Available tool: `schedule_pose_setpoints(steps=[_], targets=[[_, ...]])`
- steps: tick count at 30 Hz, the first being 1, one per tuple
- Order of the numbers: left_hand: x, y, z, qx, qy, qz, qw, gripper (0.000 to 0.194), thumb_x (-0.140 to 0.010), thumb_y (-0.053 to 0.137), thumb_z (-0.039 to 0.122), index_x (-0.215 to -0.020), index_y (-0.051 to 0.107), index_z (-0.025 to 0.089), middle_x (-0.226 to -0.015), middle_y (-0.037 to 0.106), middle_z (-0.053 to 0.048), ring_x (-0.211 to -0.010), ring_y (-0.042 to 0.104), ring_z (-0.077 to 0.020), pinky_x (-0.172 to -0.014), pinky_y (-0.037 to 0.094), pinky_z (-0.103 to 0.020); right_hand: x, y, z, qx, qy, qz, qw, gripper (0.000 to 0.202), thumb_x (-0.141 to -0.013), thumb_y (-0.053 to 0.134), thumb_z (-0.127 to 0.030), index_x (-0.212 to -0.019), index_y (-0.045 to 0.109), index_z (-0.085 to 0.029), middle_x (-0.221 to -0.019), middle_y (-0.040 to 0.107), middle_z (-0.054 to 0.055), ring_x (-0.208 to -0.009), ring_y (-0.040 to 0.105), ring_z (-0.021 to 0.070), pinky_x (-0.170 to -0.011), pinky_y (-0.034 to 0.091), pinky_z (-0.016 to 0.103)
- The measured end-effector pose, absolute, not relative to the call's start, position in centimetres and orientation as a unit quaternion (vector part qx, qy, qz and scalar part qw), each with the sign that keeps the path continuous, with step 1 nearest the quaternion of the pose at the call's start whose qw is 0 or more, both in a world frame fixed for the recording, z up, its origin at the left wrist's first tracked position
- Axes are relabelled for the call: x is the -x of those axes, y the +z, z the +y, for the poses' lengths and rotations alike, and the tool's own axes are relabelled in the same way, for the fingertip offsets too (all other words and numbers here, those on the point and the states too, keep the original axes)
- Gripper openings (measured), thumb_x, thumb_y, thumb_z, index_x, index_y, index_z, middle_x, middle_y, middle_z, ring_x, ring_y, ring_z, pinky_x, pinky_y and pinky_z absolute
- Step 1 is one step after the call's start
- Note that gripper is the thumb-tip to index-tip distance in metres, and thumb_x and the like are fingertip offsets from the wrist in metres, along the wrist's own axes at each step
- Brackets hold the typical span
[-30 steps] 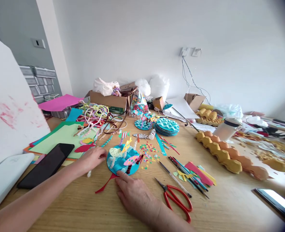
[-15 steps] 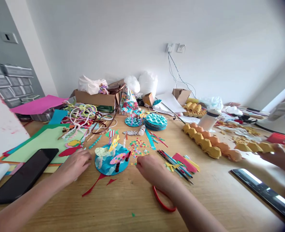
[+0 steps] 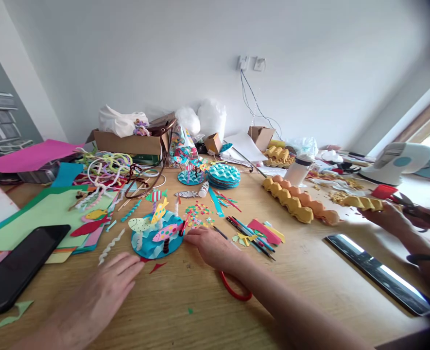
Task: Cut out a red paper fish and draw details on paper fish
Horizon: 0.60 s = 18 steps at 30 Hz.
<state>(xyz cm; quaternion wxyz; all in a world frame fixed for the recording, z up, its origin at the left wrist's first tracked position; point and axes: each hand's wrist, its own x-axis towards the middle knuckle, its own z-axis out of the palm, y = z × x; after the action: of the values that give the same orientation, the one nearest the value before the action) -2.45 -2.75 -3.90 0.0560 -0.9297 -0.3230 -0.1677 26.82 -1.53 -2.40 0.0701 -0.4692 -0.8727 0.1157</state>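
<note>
A round blue paper base (image 3: 147,250) with several paper fish standing on it lies in front of me. The fish nearest me is pink with coloured dots (image 3: 166,232); a yellow fish (image 3: 159,213) and a striped fish (image 3: 156,195) rise behind it. My left hand (image 3: 103,287) lies palm down and open, its fingertips by red paper scraps (image 3: 158,268) at the base's near left edge. On the other side, my right hand (image 3: 213,247) rests with fingers stretched toward the base's right rim; whether they touch it I cannot tell. A red loop handle (image 3: 236,291) shows partly under my right forearm.
Colored paper sheets (image 3: 50,206) and a black phone (image 3: 25,267) lie left. Confetti (image 3: 198,214), pencils (image 3: 253,236) and stacked blue discs (image 3: 224,176) lie beyond. At right, another person's hands hold scissors (image 3: 413,206) and an egg-carton strip (image 3: 360,202).
My left hand has come nearer me and flattened beside the base. My right hand has moved toward the base's rim, fingers extending. The view has turned right; the other person's scissors now show.
</note>
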Motion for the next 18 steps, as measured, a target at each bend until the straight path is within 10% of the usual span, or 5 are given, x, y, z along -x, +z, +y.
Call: schedule_pose_setpoints(steps=[18], targets=[[-4.6,-3.0,-4.0,0.896,0.048,-0.44,-0.041,0.048,-0.081,0.053,0.015,-0.129,0.058,0.016,-0.135,0.056,-0.016,-0.125,0.051,-0.0317,-0.105,0.043,-0.048,-26.6,-2.9,-0.3,0.477,0.098,-0.872,0.049,0.05,-0.078,0.044,0.001,-0.12,0.063,-0.019,-0.122,0.063,0.008,-0.107,0.061,0.0208,-0.09,0.045,0.028]])
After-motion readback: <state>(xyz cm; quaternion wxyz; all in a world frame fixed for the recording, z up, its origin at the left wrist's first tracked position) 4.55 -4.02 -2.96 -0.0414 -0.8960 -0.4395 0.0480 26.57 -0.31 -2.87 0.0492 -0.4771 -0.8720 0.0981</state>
